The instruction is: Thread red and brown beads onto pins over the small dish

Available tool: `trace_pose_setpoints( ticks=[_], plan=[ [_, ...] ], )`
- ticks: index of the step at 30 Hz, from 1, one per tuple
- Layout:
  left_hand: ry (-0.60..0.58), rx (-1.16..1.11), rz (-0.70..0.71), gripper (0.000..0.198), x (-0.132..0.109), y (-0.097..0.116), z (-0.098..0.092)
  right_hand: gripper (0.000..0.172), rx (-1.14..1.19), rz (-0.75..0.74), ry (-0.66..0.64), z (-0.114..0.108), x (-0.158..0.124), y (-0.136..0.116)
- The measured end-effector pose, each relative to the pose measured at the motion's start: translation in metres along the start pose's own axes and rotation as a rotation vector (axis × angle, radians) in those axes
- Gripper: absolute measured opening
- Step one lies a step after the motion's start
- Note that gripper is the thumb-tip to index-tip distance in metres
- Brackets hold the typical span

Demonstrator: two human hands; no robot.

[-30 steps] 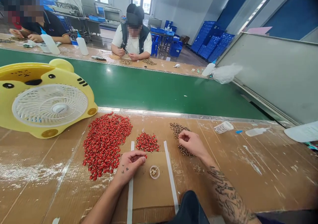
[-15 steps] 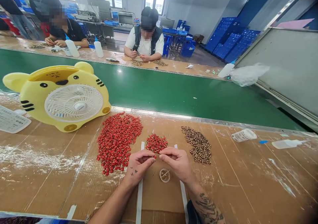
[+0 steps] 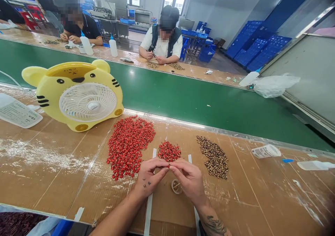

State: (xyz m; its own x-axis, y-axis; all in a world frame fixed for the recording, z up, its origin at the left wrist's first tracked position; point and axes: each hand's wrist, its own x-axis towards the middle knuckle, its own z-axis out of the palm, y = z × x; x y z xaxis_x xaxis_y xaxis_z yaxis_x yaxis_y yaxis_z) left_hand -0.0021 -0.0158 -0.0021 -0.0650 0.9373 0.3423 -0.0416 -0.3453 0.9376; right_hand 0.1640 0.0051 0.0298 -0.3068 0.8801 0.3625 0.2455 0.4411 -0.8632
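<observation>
My left hand (image 3: 149, 177) and my right hand (image 3: 188, 178) meet fingertip to fingertip over a cardboard mat (image 3: 167, 201), both pinched on one small red part (image 3: 169, 166). Just beyond the fingers lies a small heap of red parts (image 3: 169, 150). A big heap of red parts (image 3: 129, 145) spreads to the left, and a heap of small brown parts (image 3: 214, 156) lies to the right. Under my right hand stands a small round cap (image 3: 176, 186), partly hidden.
A yellow tiger-shaped desk fan (image 3: 78, 94) stands at the left, by a white labelled pack (image 3: 18, 113). A green conveyor belt (image 3: 183, 96) runs behind the bench. Two people work at the far side. Small white bottles (image 3: 265, 151) lie at the right.
My right hand left the brown heap and came to the left hand; both now pinch a red part together. The camera swung left and the hands closed up further.
</observation>
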Motion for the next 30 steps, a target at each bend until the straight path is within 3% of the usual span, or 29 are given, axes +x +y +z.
trace_pose_setpoints(
  ticks=[6,16,20,26,30],
  plan=[
    [0.013,0.029,0.026,0.013,-0.001,0.000,0.000,0.014,-0.073,-0.085,0.003,0.000,0.000,-0.002],
    [0.033,0.044,0.050,0.015,-0.001,-0.004,-0.001,0.014,-0.068,-0.009,-0.020,0.004,-0.002,-0.001],
    [0.034,0.040,0.052,0.016,-0.001,-0.002,-0.003,0.015,-0.029,0.084,-0.061,0.001,0.000,-0.002],
    [-0.035,0.006,0.034,0.019,0.000,0.000,-0.002,0.013,0.177,0.389,-0.150,-0.010,0.008,0.005],
    [-0.042,-0.002,0.003,0.017,0.001,0.000,-0.002,0.017,0.203,0.458,-0.210,-0.017,0.012,0.005]
  ],
)
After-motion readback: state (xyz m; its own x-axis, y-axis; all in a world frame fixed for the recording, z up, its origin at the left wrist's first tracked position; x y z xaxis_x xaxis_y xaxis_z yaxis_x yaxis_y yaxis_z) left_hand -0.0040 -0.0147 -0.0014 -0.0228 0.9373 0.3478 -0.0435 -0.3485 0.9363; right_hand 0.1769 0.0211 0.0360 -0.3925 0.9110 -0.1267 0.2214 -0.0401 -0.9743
